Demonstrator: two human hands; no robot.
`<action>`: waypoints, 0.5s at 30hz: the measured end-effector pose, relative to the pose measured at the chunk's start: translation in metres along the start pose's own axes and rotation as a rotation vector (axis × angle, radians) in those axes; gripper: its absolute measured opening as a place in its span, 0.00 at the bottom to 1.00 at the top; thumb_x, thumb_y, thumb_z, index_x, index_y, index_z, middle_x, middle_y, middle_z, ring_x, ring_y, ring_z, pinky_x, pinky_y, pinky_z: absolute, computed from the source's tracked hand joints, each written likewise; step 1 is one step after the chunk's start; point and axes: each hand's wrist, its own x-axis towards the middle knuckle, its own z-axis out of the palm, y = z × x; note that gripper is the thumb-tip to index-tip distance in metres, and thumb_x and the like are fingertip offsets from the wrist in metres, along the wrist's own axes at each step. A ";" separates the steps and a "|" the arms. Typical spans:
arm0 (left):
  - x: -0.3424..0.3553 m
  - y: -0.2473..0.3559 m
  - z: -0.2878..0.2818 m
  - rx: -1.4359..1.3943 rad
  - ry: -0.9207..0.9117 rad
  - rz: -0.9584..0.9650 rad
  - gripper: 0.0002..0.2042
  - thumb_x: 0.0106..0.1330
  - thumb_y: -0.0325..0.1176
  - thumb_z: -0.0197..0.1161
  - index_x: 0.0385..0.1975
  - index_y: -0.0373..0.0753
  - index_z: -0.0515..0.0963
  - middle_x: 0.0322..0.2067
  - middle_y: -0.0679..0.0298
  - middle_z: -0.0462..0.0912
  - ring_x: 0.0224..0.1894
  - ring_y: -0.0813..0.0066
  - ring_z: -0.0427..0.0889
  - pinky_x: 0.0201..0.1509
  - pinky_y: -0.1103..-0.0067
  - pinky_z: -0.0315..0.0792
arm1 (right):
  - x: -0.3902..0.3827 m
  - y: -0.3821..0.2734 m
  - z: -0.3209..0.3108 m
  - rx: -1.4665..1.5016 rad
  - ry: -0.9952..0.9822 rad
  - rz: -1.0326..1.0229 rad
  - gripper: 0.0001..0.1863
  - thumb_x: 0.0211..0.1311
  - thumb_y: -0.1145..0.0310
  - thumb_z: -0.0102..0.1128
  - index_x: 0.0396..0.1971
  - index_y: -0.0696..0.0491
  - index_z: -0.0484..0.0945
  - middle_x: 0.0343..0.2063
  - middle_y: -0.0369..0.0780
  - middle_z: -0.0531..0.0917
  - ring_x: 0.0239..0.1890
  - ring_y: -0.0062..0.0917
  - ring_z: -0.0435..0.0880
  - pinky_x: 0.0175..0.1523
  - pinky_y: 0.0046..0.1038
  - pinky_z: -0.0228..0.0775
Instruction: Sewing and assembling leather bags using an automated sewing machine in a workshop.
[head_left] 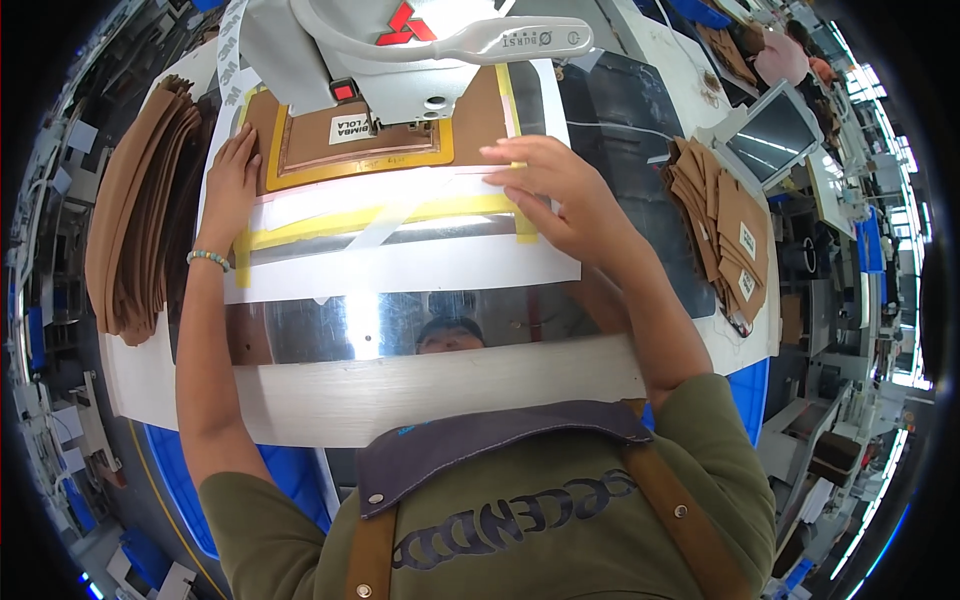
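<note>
Look to the far left for a stack of brown panels (140,210), piled thick and bowed along the edges; judging by these, expect thin, pliable pieces, light when taken singly. Next, meet the left hand (230,175): laid flat, fingers long and only slightly spread, pinching nothing, fingertips on or right at the left edge of the brown panel (482,140). Find that panel at upper centre, flat under the white machine head (440,75), with a yellow frame (360,168) lying on it and a white label (350,130) inside the frame. Probably soft and light, more apt to crease or slide than to break; best steadied by the bare side margins with flat fingers, well clear of the machine head. In front, note the white sheet (500,270) and yellow tape (380,220), likely thin and easily lifted. Farther right, see the right hand (565,195): fingers stretched leftward, thumb apart, grip wide, nothing held; fingertips at the panel's lower right corner, contact impossible to tell. At far right, notice a pile of brown pieces (740,215), loosely fanned, apparently similar in stiffness.
</note>
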 end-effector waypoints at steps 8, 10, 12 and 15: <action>0.002 -0.001 -0.012 -0.024 -0.072 0.083 0.24 0.82 0.38 0.57 0.74 0.36 0.74 0.77 0.59 0.70 0.78 0.52 0.67 0.84 0.63 0.61 | -0.067 0.012 -0.028 -0.146 -0.108 0.144 0.12 0.70 0.75 0.63 0.48 0.55 0.90 0.58 0.42 0.87 0.66 0.41 0.80 0.70 0.40 0.73; 0.002 -0.002 -0.012 -0.010 -0.084 0.106 0.24 0.82 0.37 0.57 0.74 0.37 0.74 0.77 0.60 0.70 0.78 0.50 0.66 0.84 0.62 0.61 | -0.071 0.011 -0.029 -0.103 -0.092 0.203 0.12 0.70 0.76 0.63 0.48 0.55 0.90 0.57 0.42 0.88 0.65 0.41 0.81 0.69 0.40 0.74; 0.002 -0.001 -0.011 0.001 -0.087 0.102 0.24 0.82 0.37 0.57 0.74 0.38 0.74 0.77 0.60 0.70 0.78 0.49 0.66 0.84 0.62 0.61 | -0.071 0.008 -0.032 0.023 0.001 0.255 0.12 0.70 0.75 0.63 0.49 0.56 0.90 0.56 0.42 0.89 0.63 0.40 0.83 0.67 0.38 0.76; 0.002 0.005 -0.007 0.001 -0.079 0.093 0.23 0.82 0.36 0.56 0.73 0.40 0.75 0.77 0.62 0.71 0.77 0.46 0.67 0.84 0.61 0.61 | -0.065 0.007 -0.029 0.081 0.014 0.278 0.11 0.70 0.75 0.64 0.48 0.57 0.90 0.55 0.43 0.89 0.61 0.40 0.84 0.65 0.38 0.77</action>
